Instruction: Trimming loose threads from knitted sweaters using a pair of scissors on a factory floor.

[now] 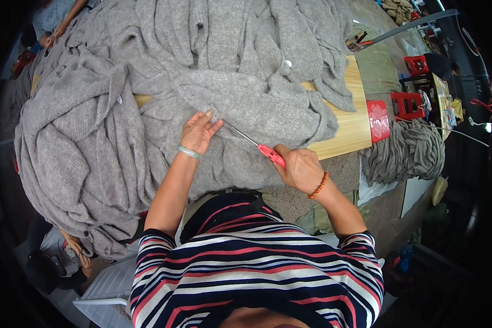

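My right hand [302, 170] is wrapped round the red handle of a tool with a long, thin metal shaft [240, 133]. Its shaft slants up and left, and its tip meets the grey knitwear near my left fingers; the tip's shape is too small to make out. With thumb and fingers together, my left hand [199, 133] pinches a bit of the grey knitted garment [240, 90] beside that tip. The garment lies spread over a large heap of the same fuzzy grey knitwear [93, 126], which hides where one piece ends and another starts.
Under the knitwear, a pale wooden tabletop [352, 128] shows at the right. Beyond it are a red stool [378, 120] and a bundle of grey knitwear [407, 150]. Another person's hands [50, 41] are at the far left; a second person [60, 254] sits lower left by a white chair [106, 290].
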Motion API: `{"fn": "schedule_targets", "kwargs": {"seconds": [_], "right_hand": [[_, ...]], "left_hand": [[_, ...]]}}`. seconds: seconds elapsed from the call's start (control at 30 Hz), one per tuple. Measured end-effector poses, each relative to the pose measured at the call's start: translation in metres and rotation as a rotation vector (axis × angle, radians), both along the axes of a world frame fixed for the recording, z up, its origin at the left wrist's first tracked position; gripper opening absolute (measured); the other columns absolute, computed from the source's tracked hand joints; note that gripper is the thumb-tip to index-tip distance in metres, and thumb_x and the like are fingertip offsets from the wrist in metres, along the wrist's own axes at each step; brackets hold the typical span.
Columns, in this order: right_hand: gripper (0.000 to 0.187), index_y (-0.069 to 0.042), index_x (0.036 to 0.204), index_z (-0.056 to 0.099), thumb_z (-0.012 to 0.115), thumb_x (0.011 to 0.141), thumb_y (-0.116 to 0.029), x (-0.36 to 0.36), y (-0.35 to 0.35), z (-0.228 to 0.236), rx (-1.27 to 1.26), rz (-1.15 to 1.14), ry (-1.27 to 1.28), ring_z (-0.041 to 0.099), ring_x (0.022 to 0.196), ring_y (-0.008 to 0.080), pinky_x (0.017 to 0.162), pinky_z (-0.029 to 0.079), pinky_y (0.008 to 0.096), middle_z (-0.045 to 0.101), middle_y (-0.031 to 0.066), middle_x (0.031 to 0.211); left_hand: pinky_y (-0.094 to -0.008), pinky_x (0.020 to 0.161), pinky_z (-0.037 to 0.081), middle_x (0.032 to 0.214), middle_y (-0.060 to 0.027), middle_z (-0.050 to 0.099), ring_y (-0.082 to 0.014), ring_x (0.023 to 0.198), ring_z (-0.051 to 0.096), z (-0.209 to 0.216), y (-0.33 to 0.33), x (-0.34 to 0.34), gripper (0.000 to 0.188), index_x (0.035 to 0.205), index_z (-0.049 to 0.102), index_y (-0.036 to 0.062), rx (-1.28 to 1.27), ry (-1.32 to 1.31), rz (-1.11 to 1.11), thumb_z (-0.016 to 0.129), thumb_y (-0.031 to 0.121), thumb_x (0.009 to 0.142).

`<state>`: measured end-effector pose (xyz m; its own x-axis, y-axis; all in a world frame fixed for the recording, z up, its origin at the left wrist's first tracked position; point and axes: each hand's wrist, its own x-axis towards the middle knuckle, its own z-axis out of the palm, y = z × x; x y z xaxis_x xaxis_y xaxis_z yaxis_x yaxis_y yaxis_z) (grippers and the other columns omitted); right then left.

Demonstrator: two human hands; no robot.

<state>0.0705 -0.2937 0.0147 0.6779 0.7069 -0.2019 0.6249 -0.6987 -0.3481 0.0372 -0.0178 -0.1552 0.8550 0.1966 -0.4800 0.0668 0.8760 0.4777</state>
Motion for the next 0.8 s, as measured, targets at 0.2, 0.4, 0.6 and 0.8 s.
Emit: {"fn": "schedule_targets", "kwargs": {"seconds": [0.2,0.4,0.6,0.8], "right_hand": [[0.018,-0.006,0.094,0.06,0.066,0.09,-0.023,-0.001,-0.021,-0.001,0.029,0.0,-0.045,0.067,0.061,0.0381,0.057,0.052,0.048,0.063,0.0179,0.062],[0.02,-0.008,0.098,0.064,0.069,0.089,-0.025,-0.012,-0.04,0.015,-0.14,0.002,0.023,0.066,0.063,0.0385,0.06,0.051,0.0487,0.064,0.018,0.065],[0.022,-0.009,0.1,0.065,0.07,0.089,-0.027,-0.013,-0.043,0.025,-0.128,-0.04,0.058,0.066,0.064,0.0392,0.059,0.051,0.0488,0.063,0.0183,0.064],[0.021,-0.008,0.1,0.065,0.07,0.088,-0.024,-0.006,-0.06,0.028,-0.148,0.016,0.129,0.066,0.066,0.04,0.062,0.051,0.0484,0.064,0.0182,0.066]], "left_hand": [[-0.0422,0.083,0.063,0.095,-0.0087,0.069,-0.0187,0.084,0.069,0.018,-0.024,-0.005,0.007,0.094,0.061,0.0038,-0.037,0.029,-0.178,0.068,0.003,0.095],[-0.0414,0.088,0.061,0.096,-0.0109,0.072,-0.0196,0.087,0.07,-0.001,-0.03,-0.006,0.004,0.094,0.068,-0.002,0.031,0.032,-0.173,0.065,-0.001,0.095],[-0.0405,0.086,0.062,0.096,-0.0145,0.07,-0.0217,0.086,0.07,0.005,-0.045,-0.012,0.002,0.093,0.064,-0.0046,0.056,0.049,-0.136,0.066,-0.004,0.093],[-0.0392,0.083,0.063,0.098,-0.0173,0.069,-0.0244,0.089,0.07,0.026,-0.046,-0.015,0.009,0.099,0.061,-0.0077,0.096,0.061,-0.092,0.067,-0.005,0.092]]}}
